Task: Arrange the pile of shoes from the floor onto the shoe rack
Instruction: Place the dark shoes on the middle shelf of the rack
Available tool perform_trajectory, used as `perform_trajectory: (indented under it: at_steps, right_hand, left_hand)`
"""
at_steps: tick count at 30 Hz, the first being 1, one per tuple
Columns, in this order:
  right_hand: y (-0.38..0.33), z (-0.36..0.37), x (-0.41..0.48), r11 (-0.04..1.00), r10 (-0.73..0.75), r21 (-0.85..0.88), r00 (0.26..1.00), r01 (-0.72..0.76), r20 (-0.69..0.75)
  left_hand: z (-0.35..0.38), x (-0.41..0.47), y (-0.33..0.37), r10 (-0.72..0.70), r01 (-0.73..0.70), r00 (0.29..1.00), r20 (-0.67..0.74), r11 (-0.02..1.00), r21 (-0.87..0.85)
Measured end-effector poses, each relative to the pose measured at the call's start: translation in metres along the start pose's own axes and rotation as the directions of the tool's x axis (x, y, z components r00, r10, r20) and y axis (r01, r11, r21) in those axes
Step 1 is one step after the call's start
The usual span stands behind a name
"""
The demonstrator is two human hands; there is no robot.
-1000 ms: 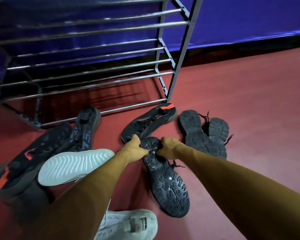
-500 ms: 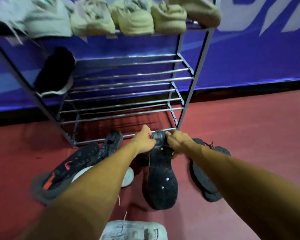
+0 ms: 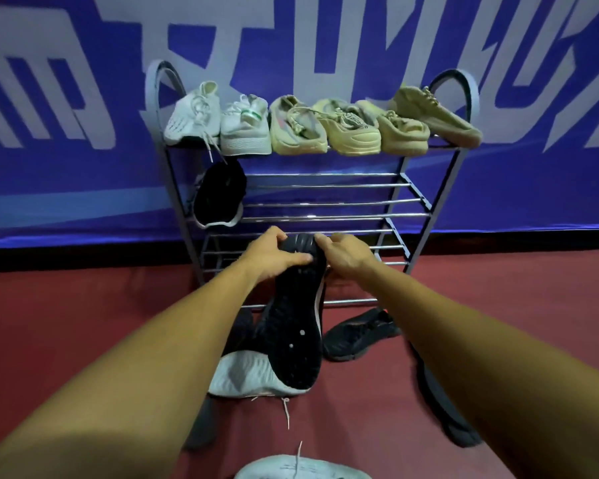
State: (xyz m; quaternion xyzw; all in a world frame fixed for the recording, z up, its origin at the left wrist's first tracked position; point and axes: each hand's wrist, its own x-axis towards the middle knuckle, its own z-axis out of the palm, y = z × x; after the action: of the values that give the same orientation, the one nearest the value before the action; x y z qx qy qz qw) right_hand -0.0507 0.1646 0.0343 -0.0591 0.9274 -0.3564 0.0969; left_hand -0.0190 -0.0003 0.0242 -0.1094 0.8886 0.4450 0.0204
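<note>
Single head-worn view, wide-angle, straight lines bowed toward the edges. Faces forward and down, square-on to the front of the shoe rack (image 3: 325,214); whole rack in frame, near. Red floor (image 3: 83,323) fills lower half, blue banner wall (image 3: 66,188) the upper. Forearms enter from both bottom corners; left hand (image 3: 274,258), right hand (image 3: 347,254) meet at centre on black shoe (image 3: 291,326).

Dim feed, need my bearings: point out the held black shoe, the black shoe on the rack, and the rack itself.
held black shoe (image 3: 293,326): head view, middle of its sole.
black shoe on the rack (image 3: 219,193): head view, dark upper.
rack (image 3: 343,215): head view, second-shelf front rail.
</note>
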Motion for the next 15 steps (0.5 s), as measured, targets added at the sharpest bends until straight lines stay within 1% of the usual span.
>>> perform_trajectory:
  at_steps: [3, 5, 9, 13, 15]
  right_hand:
    - [-0.011, 0.002, 0.002, 0.996, -0.083, 0.026, 0.997, 0.083, -0.012]
    - [-0.015, -0.001, 0.000, 0.992, -0.106, 0.062, 0.994, 0.107, -0.021]
    - [-0.021, -0.006, -0.004, 0.989, -0.144, 0.033, 0.989, 0.145, -0.033]
    - [-0.025, -0.007, 0.000, 0.975, -0.209, 0.055, 0.973, 0.215, -0.103]
    - [-0.026, -0.008, 0.000, 0.969, -0.219, 0.088, 0.966, 0.232, -0.136]
  left_hand:
    - [-0.011, 0.005, -0.012, 0.012, -0.010, 1.000, 0.009, 0.991, -0.135]
    - [-0.017, 0.005, -0.015, 0.004, 0.003, 0.999, 0.035, 0.978, -0.209]
    - [-0.020, 0.003, -0.018, -0.023, 0.032, 0.999, 0.039, 0.968, -0.248]
    - [-0.020, 0.005, -0.020, 0.022, 0.003, 0.998, 0.066, 0.934, -0.357]
    - [-0.024, 0.007, -0.020, 0.053, -0.032, 0.998, 0.041, 0.914, -0.404]
